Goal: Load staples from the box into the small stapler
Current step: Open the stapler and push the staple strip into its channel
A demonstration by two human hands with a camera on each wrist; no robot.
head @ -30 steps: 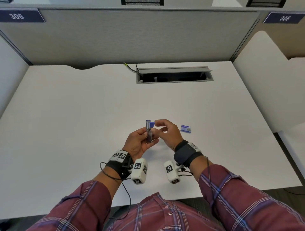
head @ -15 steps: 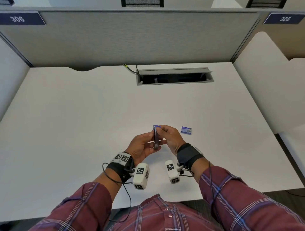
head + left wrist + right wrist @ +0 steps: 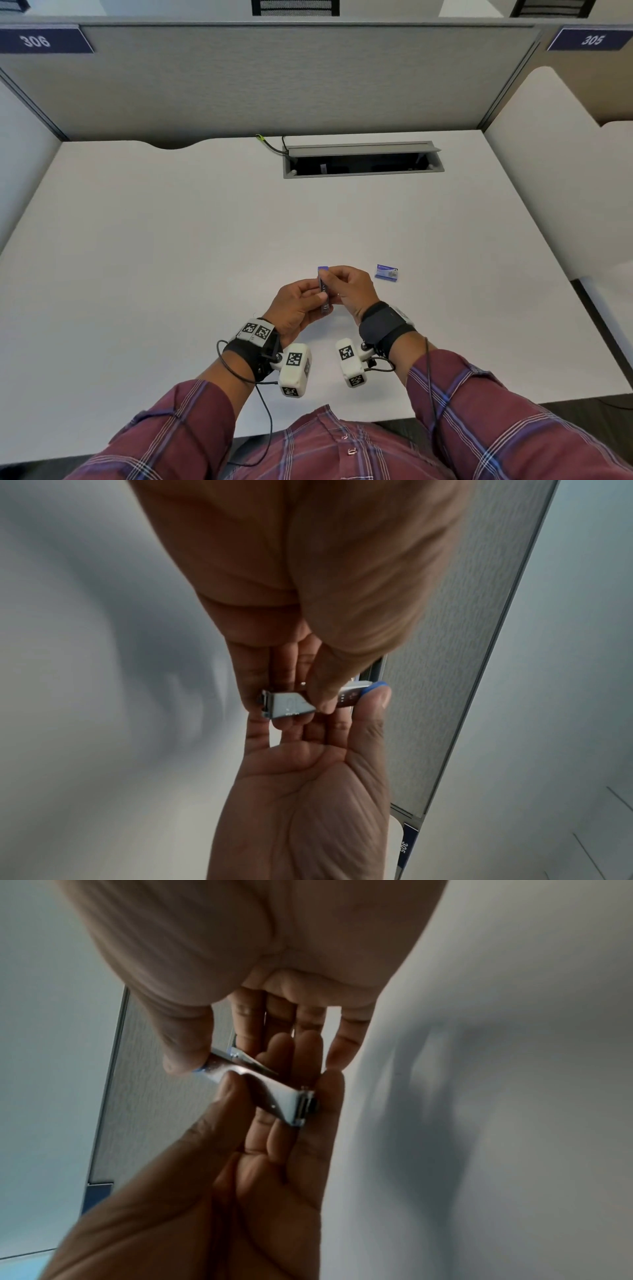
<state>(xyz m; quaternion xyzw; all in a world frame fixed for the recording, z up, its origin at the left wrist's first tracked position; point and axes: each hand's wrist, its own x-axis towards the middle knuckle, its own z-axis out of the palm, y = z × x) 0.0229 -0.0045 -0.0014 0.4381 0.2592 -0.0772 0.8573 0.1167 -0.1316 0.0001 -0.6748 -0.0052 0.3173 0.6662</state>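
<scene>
I am looking down at a white desk (image 3: 171, 274) set inside a cubicle. A grey fabric partition (image 3: 274, 78) runs along the far edge of the desk, with blue number plates 306 (image 3: 41, 40) and 305 (image 3: 591, 39) at its top corners. White side panels (image 3: 555, 178) close the desk in on the right. An open cable hatch (image 3: 363, 163) is cut into the desk near the partition, its grey lid tipped up, and a green-tipped cable (image 3: 269, 143) runs into its left end.

Taking the hatch as my mark, the small stapler (image 3: 323, 291) is held above the desk well nearer to me than the hatch, roughly in line with its left half. My left hand (image 3: 294, 308) grips it from the left, thumb curled over the metal body. My right hand (image 3: 352, 291) pinches it from the other side, thumb against the blue end. In the left wrist view the stapler (image 3: 301, 700) shows a silver body and a blue tip, lying across the fingers of both hands. In the right wrist view the stapler (image 3: 260, 1085) looks slightly parted at one end, though blur hides the inside.

The staple box (image 3: 387, 273) lies flat on the desk, nearer to me than the hatch's right half and just right of my right hand, not touching it.
</scene>
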